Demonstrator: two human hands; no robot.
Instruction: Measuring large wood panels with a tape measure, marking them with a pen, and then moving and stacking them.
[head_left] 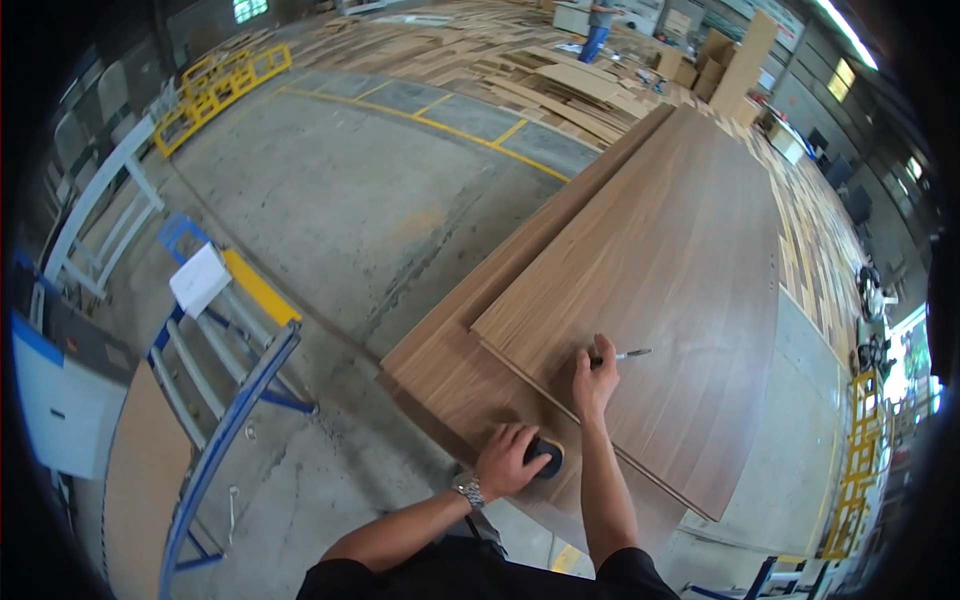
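A large wood-grain panel (670, 270) lies on top of another wood-grain panel (445, 385), which sticks out at the left and near sides. Above the upper panel, close to its near left edge, my right hand (595, 382) is closed around a slim marker pen (634, 354) that points to the right. My left hand (506, 462), with a metal watch on its wrist, rests over the lower panel. Its fingers curl round a dark, rounded object (547, 459), whose exact kind does not show. The fingers partly cover that object.
Left stands a blue-framed roller conveyor (225, 375) with a white sheet (200, 280) on it. Yellow barriers (225, 90) stand far left, and another yellow rack (855, 465) at right. Loose boards (570, 95) cover the far floor, where another person (596, 30) stands.
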